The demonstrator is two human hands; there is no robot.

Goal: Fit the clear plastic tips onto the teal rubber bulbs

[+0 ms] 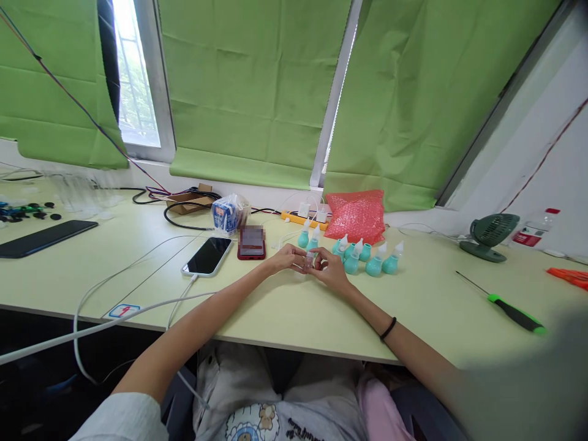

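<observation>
My left hand point(290, 258) and my right hand point(331, 269) meet over the middle of the table, fingers closed around a small clear plastic piece point(309, 260) between them. Its exact kind is too small to make out, and my fingers cover part of it. Just behind and to the right of my hands stand several teal squeeze bulbs with clear pointed tips point(374, 264), grouped close together. Two more teal bulbs point(304, 237) stand right behind my fingers. A black band point(388, 329) circles my right wrist.
Left of my hands lie a white-edged phone point(209, 256) with a cable and a dark red device point(252, 244). Behind are a pink bubble-wrap bag point(356, 214) and an orange power strip point(303, 220). To the right are a screwdriver point(514, 311), a green fan point(491, 236) and a bottle point(535, 229).
</observation>
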